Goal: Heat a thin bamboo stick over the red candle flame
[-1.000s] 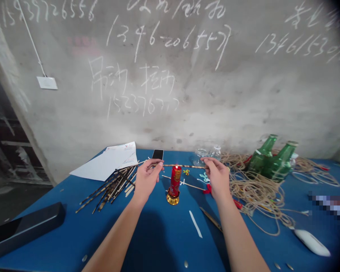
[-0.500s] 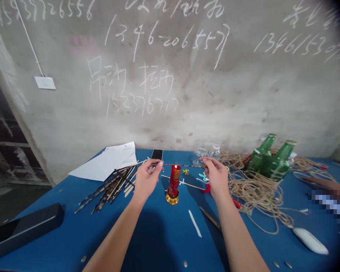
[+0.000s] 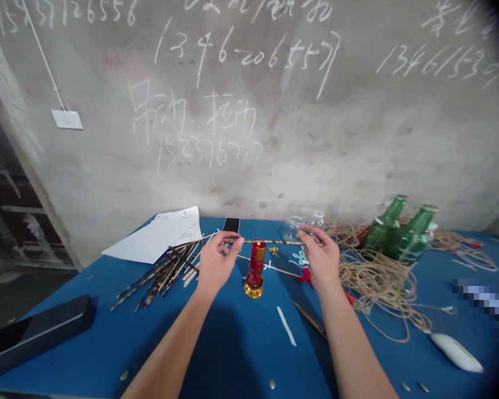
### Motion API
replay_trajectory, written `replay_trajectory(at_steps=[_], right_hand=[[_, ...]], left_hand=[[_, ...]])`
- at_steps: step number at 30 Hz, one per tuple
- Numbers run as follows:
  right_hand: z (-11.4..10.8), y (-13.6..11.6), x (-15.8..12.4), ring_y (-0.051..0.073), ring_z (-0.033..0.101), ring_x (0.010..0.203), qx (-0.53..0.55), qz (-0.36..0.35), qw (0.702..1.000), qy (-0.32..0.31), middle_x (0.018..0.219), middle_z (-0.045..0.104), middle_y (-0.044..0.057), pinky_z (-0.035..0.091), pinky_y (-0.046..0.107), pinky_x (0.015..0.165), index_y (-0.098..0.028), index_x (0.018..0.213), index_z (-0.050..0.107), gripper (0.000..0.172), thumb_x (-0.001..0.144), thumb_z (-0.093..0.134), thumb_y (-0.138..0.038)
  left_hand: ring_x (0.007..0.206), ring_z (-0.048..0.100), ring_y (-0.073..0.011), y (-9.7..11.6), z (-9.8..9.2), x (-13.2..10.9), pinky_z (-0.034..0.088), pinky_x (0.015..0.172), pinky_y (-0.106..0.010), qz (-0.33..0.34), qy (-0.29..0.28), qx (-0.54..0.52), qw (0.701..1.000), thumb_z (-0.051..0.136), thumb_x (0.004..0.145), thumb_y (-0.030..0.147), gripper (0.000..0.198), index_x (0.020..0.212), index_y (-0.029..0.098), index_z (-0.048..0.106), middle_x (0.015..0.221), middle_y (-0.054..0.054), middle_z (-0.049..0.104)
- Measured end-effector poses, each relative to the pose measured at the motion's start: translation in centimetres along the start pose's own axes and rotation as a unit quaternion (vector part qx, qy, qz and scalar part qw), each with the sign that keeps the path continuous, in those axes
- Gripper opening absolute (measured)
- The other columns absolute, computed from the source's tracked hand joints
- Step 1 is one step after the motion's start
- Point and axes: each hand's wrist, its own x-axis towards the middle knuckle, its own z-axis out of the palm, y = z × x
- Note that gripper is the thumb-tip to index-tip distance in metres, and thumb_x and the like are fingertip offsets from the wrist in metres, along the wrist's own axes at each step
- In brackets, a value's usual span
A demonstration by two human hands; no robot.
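Note:
A thin, dark-mottled stick [image 3: 278, 242] is held level between my two hands, across the top of a red candle [image 3: 256, 266] in a gold base [image 3: 253, 288]. My left hand [image 3: 218, 260] pinches the stick left of the candle. On the candle's right, my right hand [image 3: 321, 256] grips the other end between thumb and fingers. The flame is not distinct where the stick crosses. Behind my left wrist lies a pile of dark and pale sticks [image 3: 166, 275]. Small yellow, light green and red ornaments [image 3: 306, 276] lie near my right hand.
Papers [image 3: 149, 239] and a phone [image 3: 232, 225] lie at the back. Coiled cord [image 3: 374, 282] surrounds green bottles [image 3: 413, 235] on the right. A black case [image 3: 37, 335] sits front left, a white shuttle-shaped object [image 3: 456, 352] front right. Glass jars stand behind my right hand.
Both hands still hold the stick over the candle, with slightly shifted fingers. The flame seen earlier is no longer distinct. The other person's hand at the right edge has gone from view.

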Motion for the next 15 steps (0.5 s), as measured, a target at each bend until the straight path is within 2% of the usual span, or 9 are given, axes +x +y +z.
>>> replay_trajectory(at_steps=[9,15], right_hand=[[0.2,-0.7,0.1,0.009,0.027,0.051,0.045,0.038,0.998,0.027,0.055,0.039,-0.008,0.018,0.027,0.048,-0.016,0.096,0.079,0.040,0.068,0.091,-0.041],[0.4,-1.2,0.0,0.008,0.026,0.049,0.063,0.054,0.995,0.047,0.053,0.040,-0.009,0.017,0.025,0.046,-0.016,0.096,0.077,0.044,0.065,0.092,-0.043]], left_hand=[[0.056,0.061,-0.0117,0.4,-0.1,-0.1,0.049,0.053,-0.024,-0.019,-0.016,-0.091,0.996,0.075,0.092,0.045,0.029,0.104,0.019,0.074,0.091,-0.007,0.077],[0.054,0.059,-0.0122,0.3,0.1,0.0,0.050,0.051,-0.023,-0.036,-0.007,-0.080,0.996,0.075,0.091,0.049,0.032,0.094,0.018,0.076,0.081,-0.007,0.077]])
